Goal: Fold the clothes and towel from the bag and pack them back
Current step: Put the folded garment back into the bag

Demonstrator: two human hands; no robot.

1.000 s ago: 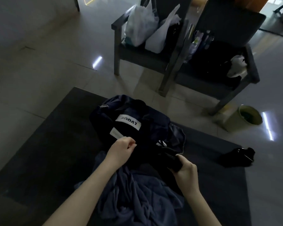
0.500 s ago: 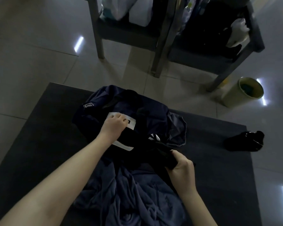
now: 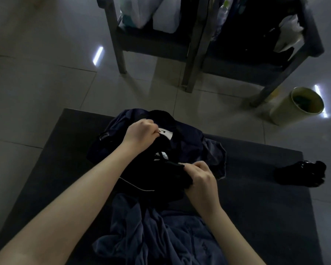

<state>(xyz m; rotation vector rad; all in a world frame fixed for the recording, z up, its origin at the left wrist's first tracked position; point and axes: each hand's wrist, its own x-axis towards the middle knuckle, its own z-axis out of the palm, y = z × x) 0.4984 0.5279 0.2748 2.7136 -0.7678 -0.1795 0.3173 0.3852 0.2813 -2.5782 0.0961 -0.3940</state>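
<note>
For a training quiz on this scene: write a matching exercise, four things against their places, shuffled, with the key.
Things:
1. pale green round bin
2. white plastic bags
3. small black bundle
4. crumpled blue-grey cloth

Places:
A. on the left grey chair
B. at the near end of the dark mat
C. on the tiled floor by the right chair's leg
D. alone at the mat's right end

Pairs: 1-C, 2-A, 3-D, 4-B
</note>
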